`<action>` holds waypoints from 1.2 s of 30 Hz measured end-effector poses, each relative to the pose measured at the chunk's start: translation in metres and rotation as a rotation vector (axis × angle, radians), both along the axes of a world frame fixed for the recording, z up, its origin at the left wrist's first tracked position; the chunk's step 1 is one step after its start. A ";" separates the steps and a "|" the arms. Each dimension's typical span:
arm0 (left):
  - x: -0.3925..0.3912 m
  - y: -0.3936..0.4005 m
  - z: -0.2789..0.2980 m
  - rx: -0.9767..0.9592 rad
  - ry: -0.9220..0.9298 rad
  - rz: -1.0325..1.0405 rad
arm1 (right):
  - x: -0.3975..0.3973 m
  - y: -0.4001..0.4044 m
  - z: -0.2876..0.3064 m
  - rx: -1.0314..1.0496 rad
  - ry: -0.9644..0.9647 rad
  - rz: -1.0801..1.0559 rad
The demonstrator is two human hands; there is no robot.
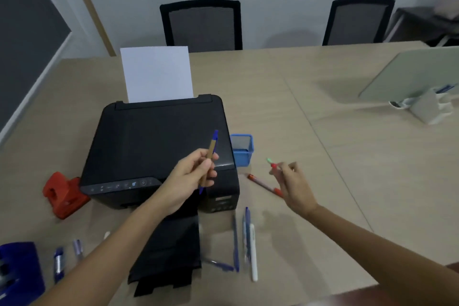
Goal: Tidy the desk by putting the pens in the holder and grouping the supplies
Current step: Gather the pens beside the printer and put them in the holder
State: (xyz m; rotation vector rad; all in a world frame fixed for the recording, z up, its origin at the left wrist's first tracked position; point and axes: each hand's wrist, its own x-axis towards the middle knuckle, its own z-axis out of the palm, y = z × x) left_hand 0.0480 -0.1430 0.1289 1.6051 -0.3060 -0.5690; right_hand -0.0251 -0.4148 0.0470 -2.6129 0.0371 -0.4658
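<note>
- Far left: blue tape dispenser (17, 266), cut off by the frame; two blurred pens (58, 264) beside it; one red hole punch (63, 194).
- Centre: one black printer (159, 146). Left hand (192, 176) raised over it, fingers clamped on a tan-and-blue pen (210, 159), tilted.
- One blue holder (241, 149) just right of the printer.
- Four pens (248, 238) near the front edge; one red-capped marker (263, 184) flat.
- Right hand (293, 186) pinches a small red-and-green item (272, 163), too blurred to identify.

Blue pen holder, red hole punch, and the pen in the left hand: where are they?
Blue pen holder (241, 154): head view, front wall.
Red hole punch (63, 195): head view, body.
Tan-and-blue pen (211, 150): head view, tan barrel.
</note>
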 end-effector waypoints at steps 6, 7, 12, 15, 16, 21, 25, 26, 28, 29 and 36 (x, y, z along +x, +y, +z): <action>0.047 -0.105 0.007 0.064 -0.045 0.310 | 0.103 -0.034 0.024 0.791 0.085 -0.263; 0.055 -0.121 0.003 0.170 -0.104 0.377 | 0.117 -0.036 0.022 0.939 0.116 -0.257; 0.073 -0.178 -0.028 0.516 -0.291 0.653 | 0.161 -0.032 0.000 1.247 0.259 -0.203; 0.082 -0.199 -0.052 0.669 -0.216 0.713 | 0.174 -0.035 -0.017 1.092 0.381 -0.228; 0.084 -0.203 -0.060 0.698 -0.165 0.733 | 0.178 -0.036 -0.021 1.034 0.407 -0.221; 0.090 -0.214 -0.093 0.755 -0.016 0.697 | 0.194 -0.043 -0.029 0.975 0.567 -0.129; 0.095 -0.220 -0.107 0.755 0.038 0.675 | 0.201 -0.049 -0.031 1.022 0.667 -0.058; 0.097 -0.220 -0.110 0.745 0.039 0.677 | 0.203 -0.050 -0.031 1.033 0.684 -0.043; 0.098 -0.219 -0.113 0.696 0.031 0.691 | 0.206 -0.051 -0.030 1.030 0.711 -0.015; 0.097 -0.218 -0.112 0.665 0.033 0.695 | 0.207 -0.051 -0.029 1.022 0.721 -0.002; 0.103 -0.215 -0.115 0.640 -0.009 0.696 | 0.207 -0.057 -0.023 1.006 0.763 0.003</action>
